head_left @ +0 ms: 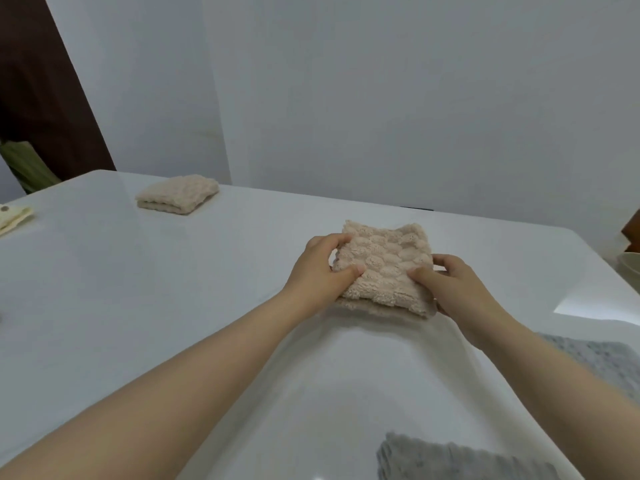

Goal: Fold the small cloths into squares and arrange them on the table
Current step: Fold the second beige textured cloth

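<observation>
Your grip is a two-sided pinch. Your left hand lays its thumb on top of the beige fluffy square-folded cloth and curls its fingers round the left edge, and your right hand does the same on the right edge. Holding both sides this way keeps the stacked layers from sliding apart, since the pile is thick and looks springy.

The cloth rests low on the white glossy desk, in front of you and slightly to the right, with its near folded edge touching the surface. You seem to be squaring it up or setting it in place.

Far to the left, near the back edge, a second folded beige cloth lies well apart, which suggests a spaced arrangement. A grey textured cloth lies near you, and another grey cloth sits by your right forearm. Both are probably waiting their turn.
</observation>
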The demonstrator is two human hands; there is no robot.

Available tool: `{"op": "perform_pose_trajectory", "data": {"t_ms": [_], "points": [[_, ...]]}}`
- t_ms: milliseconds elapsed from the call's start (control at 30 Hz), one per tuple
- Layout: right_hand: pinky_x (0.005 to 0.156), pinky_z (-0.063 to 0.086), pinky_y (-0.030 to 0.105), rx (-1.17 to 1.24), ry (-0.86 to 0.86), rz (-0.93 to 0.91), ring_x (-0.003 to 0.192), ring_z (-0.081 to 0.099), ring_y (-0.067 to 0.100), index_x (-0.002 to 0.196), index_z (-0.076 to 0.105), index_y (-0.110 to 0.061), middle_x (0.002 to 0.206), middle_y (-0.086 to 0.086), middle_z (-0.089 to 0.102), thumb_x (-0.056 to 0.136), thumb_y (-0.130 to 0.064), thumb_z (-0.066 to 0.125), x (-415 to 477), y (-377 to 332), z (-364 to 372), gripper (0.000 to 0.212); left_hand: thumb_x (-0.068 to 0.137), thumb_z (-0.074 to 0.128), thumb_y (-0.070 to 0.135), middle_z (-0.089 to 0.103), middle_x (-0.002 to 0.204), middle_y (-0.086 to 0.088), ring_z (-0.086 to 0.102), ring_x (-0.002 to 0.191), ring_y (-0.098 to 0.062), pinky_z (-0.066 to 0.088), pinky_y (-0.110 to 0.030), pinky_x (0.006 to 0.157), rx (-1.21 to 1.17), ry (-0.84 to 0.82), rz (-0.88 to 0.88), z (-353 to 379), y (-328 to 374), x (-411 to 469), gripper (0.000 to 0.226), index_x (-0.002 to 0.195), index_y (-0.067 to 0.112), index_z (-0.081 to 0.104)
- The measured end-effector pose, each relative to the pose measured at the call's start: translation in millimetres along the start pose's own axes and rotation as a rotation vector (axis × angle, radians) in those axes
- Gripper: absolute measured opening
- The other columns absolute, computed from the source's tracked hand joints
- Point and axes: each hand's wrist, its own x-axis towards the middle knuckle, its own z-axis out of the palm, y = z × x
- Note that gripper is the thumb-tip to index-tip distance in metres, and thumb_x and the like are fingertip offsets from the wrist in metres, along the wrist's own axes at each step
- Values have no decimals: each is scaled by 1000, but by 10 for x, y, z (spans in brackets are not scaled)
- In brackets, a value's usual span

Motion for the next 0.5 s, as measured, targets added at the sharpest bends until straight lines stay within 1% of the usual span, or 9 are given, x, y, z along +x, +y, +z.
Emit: {"op": "perform_pose_trajectory", "data": {"t_ms": [67, 133, 200, 233, 300, 367, 433, 500], "points": [[83, 54, 37, -11, 36, -7, 95, 66, 22, 125, 52, -18, 110, 7, 66, 88, -22, 62, 209, 8, -10, 38, 85, 66, 33, 41, 136, 4, 55, 113, -28, 44, -39, 101, 17, 1, 16, 97, -27, 201, 58, 137, 27, 42], [74, 52, 31, -22, 75, -32, 92, 64, 20, 126, 51, -17, 109, 5, 64, 89, -20, 60, 416, -9, -12, 39, 85, 66, 32, 41, 136, 2, 55, 113, -27, 44, -39, 101, 22, 19, 31, 177, -55, 401, 61, 139, 28, 39], [64, 47, 24, -40, 116, -58, 83, 60, 13, 128, 48, -16, 99, -1, 60, 90, -19, 58, 620, -29, -20, 40, 85, 65, 31, 40, 136, 1, 54, 113, -24, 43, -38, 102, 27, 43, 38, 250, -71, 589, 62, 140, 28, 37], [62, 46, 23, -44, 139, -67, 80, 58, 11, 129, 48, -15, 93, -4, 58, 90, -18, 57, 718, -38, -26, 41, 85, 65, 31, 40, 136, 1, 54, 113, -23, 43, -37, 102, 37, 48, 45, 284, -73, 681, 63, 141, 28, 36], [62, 46, 22, -54, 187, -80, 75, 56, 9, 131, 47, -14, 87, -6, 55, 90, -17, 56, 890, -31, -30, 42, 87, 63, 30, 39, 137, 0, 54, 113, -21, 42, -34, 102, 70, 44, 67, 357, -76, 848, 62, 142, 28, 34], [62, 45, 23, -82, 224, -88, 73, 55, 10, 130, 46, -14, 87, -5, 57, 90, -17, 54, 1021, -15, -23, 41, 88, 61, 29, 38, 138, 0, 52, 114, -18, 41, -32, 102, 93, 50, 86, 426, -91, 993, 61, 142, 27, 34], [62, 45, 28, -149, 243, -99, 77, 56, 16, 133, 44, -14, 96, 2, 60, 91, -18, 54, 1130, 19, -12, 44, 88, 61, 28, 36, 139, 0, 52, 113, -19, 41, -33, 100, 95, 72, 85, 496, -131, 1122, 62, 143, 27, 31], [73, 43, 30, -277, 231, -121, 87, 55, 22, 140, 36, -12, 99, 4, 57, 93, -20, 53, 1226, 73, -8, 51, 89, 60, 28, 34, 141, -1, 53, 111, -22, 42, -34, 98, 86, 109, 56, 573, -190, 1204, 65, 144, 25, 27]]}}
